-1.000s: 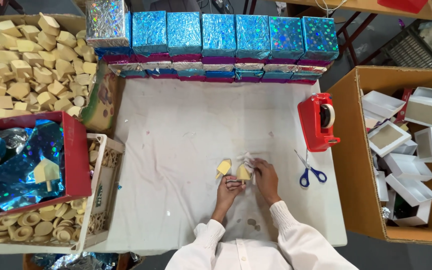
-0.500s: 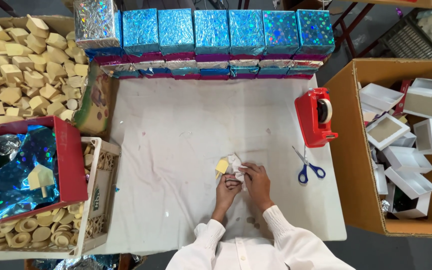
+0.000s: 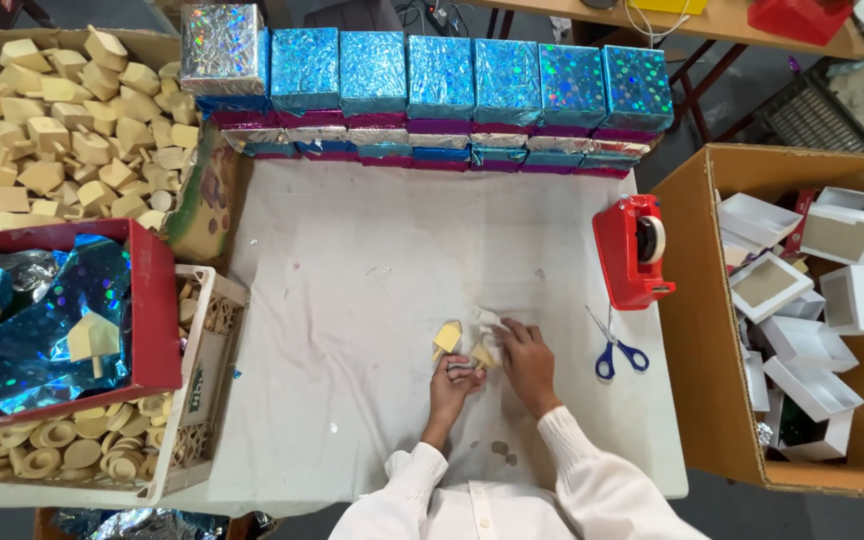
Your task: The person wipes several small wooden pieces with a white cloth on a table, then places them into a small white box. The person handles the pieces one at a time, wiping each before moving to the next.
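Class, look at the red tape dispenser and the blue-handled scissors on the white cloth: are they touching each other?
Apart. The head view shows a strip of bare white cloth between the red tape dispenser and the blue-handled scissors.

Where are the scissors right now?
In the head view, the blue-handled scissors lie on the white table cloth, to the right of the person's right hand and just below the red tape dispenser, near the cardboard box of white boxes.

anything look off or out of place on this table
One wooden piece lies alone on the crumpled blue foil in the red tray, apart from the heaped box. Small dark stains mark the white cloth.
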